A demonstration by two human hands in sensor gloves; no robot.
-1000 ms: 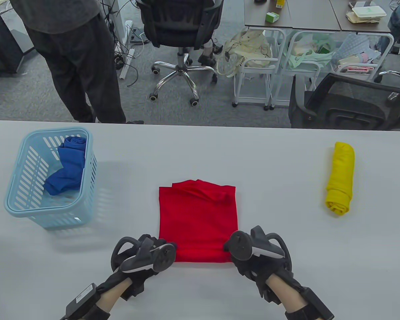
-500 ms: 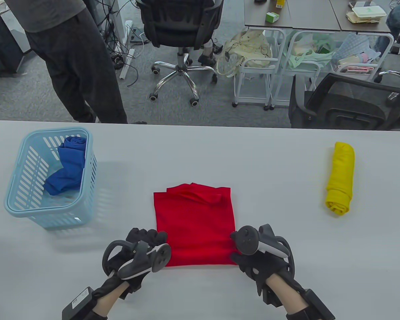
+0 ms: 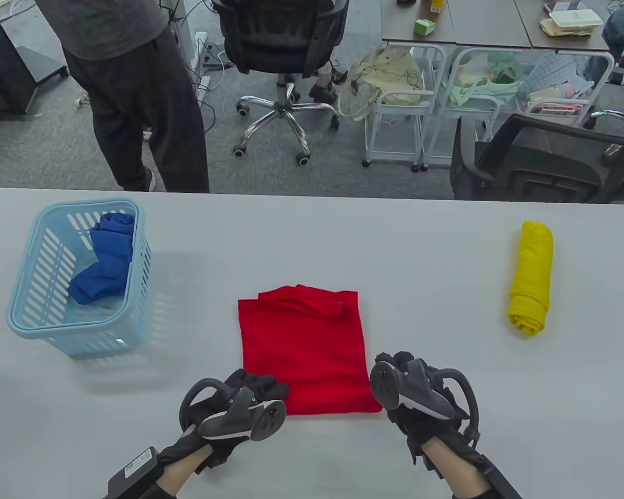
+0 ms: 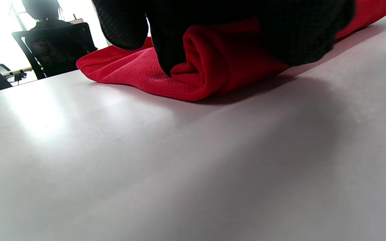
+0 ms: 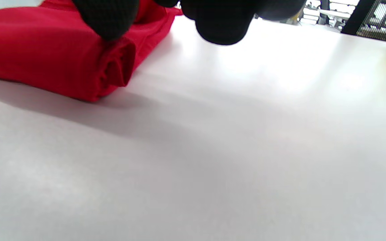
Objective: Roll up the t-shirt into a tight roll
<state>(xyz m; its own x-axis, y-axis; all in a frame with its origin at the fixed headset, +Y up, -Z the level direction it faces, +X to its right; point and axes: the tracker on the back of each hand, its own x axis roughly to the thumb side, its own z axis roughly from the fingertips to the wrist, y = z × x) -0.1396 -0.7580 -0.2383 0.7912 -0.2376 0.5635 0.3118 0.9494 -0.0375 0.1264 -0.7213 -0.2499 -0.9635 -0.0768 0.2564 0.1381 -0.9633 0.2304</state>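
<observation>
The red t-shirt [image 3: 301, 348] lies folded into a narrow rectangle at the table's middle front, collar end away from me. Its near edge is turned over into a small roll [image 4: 219, 67] [image 5: 62, 60]. My left hand [image 3: 255, 387] sits at the near left corner, and the left wrist view shows its fingers [image 4: 246, 30] curled over the top of the roll. My right hand [image 3: 395, 366] is at the near right corner. There one digit [image 5: 106, 16] presses on the roll's end, while the other fingers [image 5: 223, 23] hang just off the cloth above the table.
A light blue basket [image 3: 31, 327] at the left holds a blue garment [image 3: 106, 260]. A rolled yellow shirt [image 3: 530, 278] lies at the right. Beyond the far edge a person [image 3: 135, 93] stands, with office chairs [image 3: 286, 47] and carts nearby.
The shirt slid slightly left, then its near edge swung right so it lies skewed. Both hands moved right along the near edge. The person behind the table stepped right.
</observation>
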